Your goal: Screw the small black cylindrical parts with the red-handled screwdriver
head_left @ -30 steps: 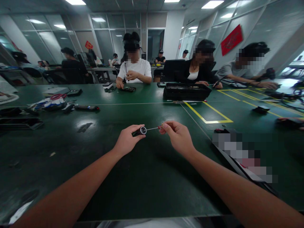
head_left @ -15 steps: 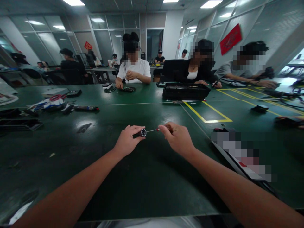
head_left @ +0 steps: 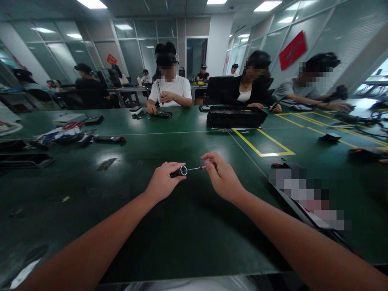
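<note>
My left hand (head_left: 162, 181) is closed around a small black cylinder (head_left: 178, 171), whose round, silver-rimmed end faces right. A thin screwdriver (head_left: 202, 167) with a red handle lies level between my hands, its metal shaft reaching to the cylinder's rimmed end. My right hand (head_left: 221, 174) holds the screwdriver by its handle, thumb against it and the index finger raised above. Both hands are over the green table (head_left: 182, 238). Where the tip meets the cylinder is too small to tell.
A long black tray (head_left: 236, 117) stands across the table. Pens and tools (head_left: 68, 133) lie at the left, beside a dark marker (head_left: 109, 139). A pixelated flat packet (head_left: 303, 198) is near my right forearm. Several people sit opposite.
The fingers of my right hand have loosened and lifted around the screwdriver handle, showing more of the red part. My left hand and the cylinder have barely moved.
</note>
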Demonstrator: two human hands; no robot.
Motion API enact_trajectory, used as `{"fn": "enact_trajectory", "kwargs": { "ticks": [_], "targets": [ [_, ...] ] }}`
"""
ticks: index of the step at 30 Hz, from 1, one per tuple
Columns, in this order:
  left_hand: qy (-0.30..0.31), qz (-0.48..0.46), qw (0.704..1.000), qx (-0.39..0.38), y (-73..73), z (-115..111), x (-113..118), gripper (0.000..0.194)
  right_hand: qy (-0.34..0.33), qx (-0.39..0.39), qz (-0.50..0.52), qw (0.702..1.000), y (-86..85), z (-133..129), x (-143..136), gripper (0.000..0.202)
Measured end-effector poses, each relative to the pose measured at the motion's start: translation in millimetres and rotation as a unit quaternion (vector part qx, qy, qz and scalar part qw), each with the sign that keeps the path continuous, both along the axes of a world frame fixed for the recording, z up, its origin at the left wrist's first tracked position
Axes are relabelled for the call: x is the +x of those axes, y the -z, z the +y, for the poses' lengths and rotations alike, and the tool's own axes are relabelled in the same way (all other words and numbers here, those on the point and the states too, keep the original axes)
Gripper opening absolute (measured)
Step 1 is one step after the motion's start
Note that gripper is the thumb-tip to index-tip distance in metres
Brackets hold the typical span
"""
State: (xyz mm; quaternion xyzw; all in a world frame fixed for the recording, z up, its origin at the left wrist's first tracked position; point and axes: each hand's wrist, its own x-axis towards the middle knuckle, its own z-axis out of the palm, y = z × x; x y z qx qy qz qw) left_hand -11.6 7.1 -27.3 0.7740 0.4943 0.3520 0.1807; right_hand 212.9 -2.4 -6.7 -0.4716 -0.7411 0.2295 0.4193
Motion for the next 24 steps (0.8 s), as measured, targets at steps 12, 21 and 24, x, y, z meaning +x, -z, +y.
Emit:
{"fn": "enact_trajectory", "kwargs": {
  "ticks": [12,21,24],
  "targets": [
    [0.01,-0.003,1.0,0.009,5.9,3.1,-2.8,0.038,0.021,-0.022,0.074,0.997,4.6,3.7,-2.3,0.016],
    [0.007,-0.002,0.999,0.05,-4.7,3.7,0.0,0.041,0.03,-0.205,0.394,0.895,24.6,36.1,3.8,0.031],
    [-0.006,0.002,1.0,0.025,-3.6,5.2,-0.2,0.041,0.047,-0.178,0.398,0.899,31.6,42.1,7.4,0.03]
  ]
}}
